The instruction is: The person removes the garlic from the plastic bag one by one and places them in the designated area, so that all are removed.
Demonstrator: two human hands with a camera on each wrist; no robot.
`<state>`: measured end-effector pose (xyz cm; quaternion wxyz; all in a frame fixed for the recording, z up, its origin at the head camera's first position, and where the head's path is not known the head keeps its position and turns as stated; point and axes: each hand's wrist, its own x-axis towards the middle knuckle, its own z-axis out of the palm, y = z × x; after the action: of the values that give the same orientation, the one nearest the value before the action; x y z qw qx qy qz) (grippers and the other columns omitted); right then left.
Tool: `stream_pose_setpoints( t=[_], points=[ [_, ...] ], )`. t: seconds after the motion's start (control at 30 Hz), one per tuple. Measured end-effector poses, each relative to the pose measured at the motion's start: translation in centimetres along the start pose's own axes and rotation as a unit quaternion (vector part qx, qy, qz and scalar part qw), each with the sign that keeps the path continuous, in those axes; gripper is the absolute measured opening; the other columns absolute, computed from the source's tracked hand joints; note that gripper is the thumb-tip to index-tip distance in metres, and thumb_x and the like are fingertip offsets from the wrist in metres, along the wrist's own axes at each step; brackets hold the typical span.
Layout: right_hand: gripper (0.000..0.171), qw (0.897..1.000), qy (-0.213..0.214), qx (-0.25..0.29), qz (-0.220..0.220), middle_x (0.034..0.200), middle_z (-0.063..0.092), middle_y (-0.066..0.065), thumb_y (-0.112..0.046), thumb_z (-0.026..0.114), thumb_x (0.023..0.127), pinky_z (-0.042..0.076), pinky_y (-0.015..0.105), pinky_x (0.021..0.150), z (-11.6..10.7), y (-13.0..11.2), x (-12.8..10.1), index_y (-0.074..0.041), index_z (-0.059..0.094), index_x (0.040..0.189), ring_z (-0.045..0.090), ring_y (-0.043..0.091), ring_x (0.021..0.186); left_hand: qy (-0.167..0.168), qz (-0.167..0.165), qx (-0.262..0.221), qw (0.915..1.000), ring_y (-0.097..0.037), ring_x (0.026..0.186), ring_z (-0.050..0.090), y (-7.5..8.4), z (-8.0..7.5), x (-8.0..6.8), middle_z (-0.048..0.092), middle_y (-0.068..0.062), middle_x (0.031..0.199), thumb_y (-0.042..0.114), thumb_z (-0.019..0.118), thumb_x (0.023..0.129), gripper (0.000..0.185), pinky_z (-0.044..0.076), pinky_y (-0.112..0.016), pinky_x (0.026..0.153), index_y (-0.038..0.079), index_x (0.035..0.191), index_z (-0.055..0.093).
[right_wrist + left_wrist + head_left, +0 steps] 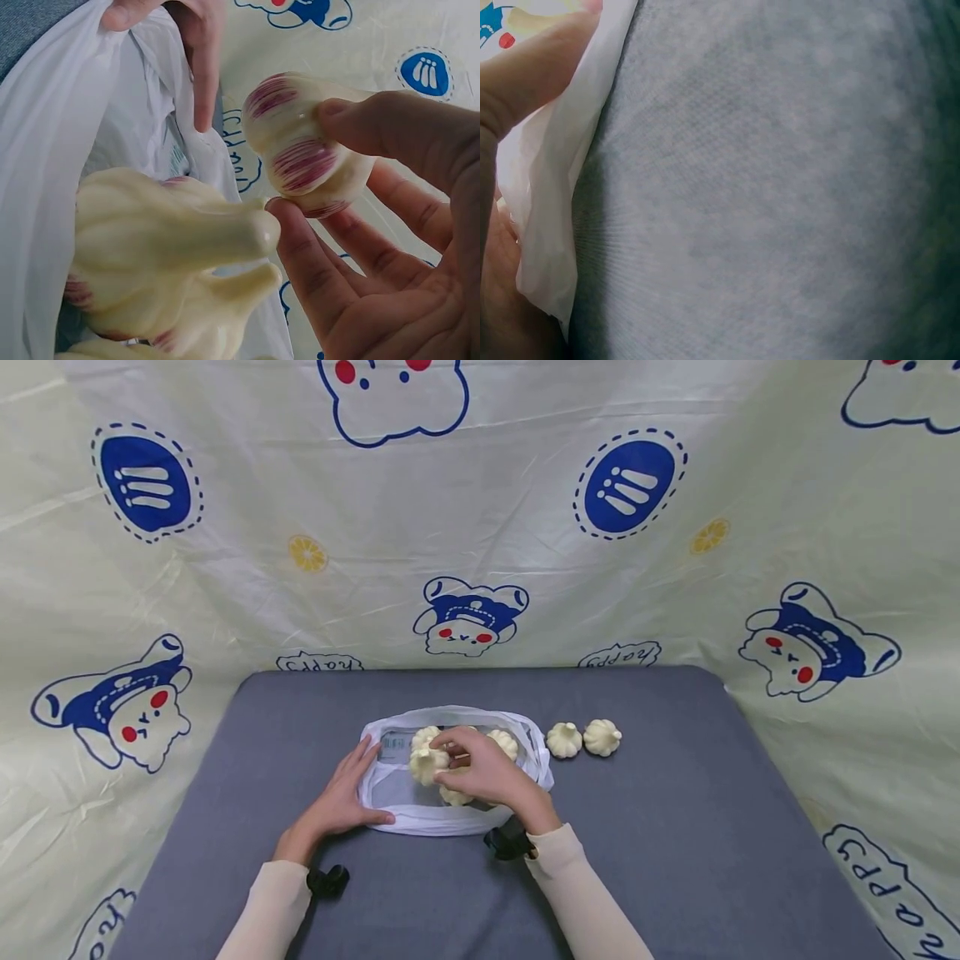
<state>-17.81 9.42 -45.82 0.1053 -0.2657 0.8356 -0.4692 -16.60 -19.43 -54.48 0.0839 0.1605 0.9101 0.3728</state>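
Observation:
A white plastic bag (450, 821) lies open on the grey table (675, 827), with several garlic bulbs (504, 742) inside. My right hand (480, 770) is over the bag's mouth and pinches one garlic bulb (427, 764) between thumb and fingertips. In the right wrist view that purple-streaked bulb (307, 142) sits in my fingers (322, 285) above another bulb (165, 247) in the bag (52, 150). My left hand (343, 793) holds the bag's left rim, thumb along the front edge. The left wrist view shows a finger (525, 67) on the bag film (551, 195).
Two more garlic bulbs (564, 740) (602, 737) lie on the table just right of the bag. A cream cloth printed with blue cartoon bears (468, 614) hangs behind and around the table. Black wrist straps (327, 881) sit on both forearms.

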Motion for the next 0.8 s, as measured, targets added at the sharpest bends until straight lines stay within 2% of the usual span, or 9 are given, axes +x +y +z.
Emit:
stream_pose_setpoints(
  t=[0.5, 0.8],
  points=[
    [0.040, 0.996, 0.080, 0.038, -0.012, 0.132, 0.062, 0.011, -0.010, 0.081, 0.089, 0.059, 0.048, 0.095, -1.8, 0.3, -2.0, -0.010, 0.066, 0.126, 0.068, 0.030, 0.110, -0.004, -0.005, -0.003, 1.0000, -0.047, 0.156, 0.010, 0.0, -0.1, 0.1, 0.007, -0.014, 0.174, 0.044, 0.092, 0.069, 0.124, 0.017, -0.074, 0.118, 0.009, 0.165, 0.022],
    [0.042, 0.987, 0.145, 0.064, -0.017, 0.129, 0.060, 0.016, -0.003, 0.081, 0.087, 0.060, 0.042, 0.093, -3.3, 1.1, -3.7, -0.005, 0.064, 0.125, 0.068, 0.035, 0.113, -0.008, -0.010, 0.002, 0.9999, -0.046, 0.156, 0.009, -0.1, 0.0, 0.1, 0.005, -0.013, 0.174, 0.046, 0.092, 0.070, 0.124, 0.018, -0.075, 0.118, 0.011, 0.165, 0.021]
  ],
)
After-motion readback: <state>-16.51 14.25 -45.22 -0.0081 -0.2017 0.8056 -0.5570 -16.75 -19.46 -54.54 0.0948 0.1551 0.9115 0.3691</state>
